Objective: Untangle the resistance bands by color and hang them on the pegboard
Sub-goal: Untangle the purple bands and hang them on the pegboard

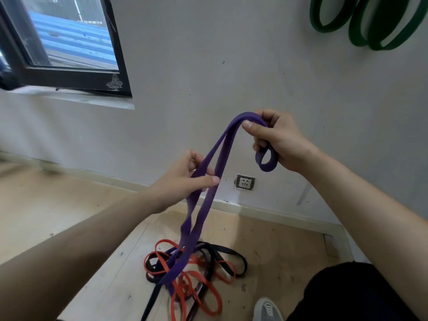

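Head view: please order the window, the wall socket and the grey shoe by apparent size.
1. window, largest.
2. grey shoe, partly cut off and nearer the camera, so unsure.
3. wall socket, smallest.

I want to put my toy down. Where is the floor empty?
Bare floor lies left of the tangled bands, toward the window wall, and right of them before the skirting. It is crowded at the tangle and near the shoe.

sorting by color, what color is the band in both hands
Purple band, seen in the head view.
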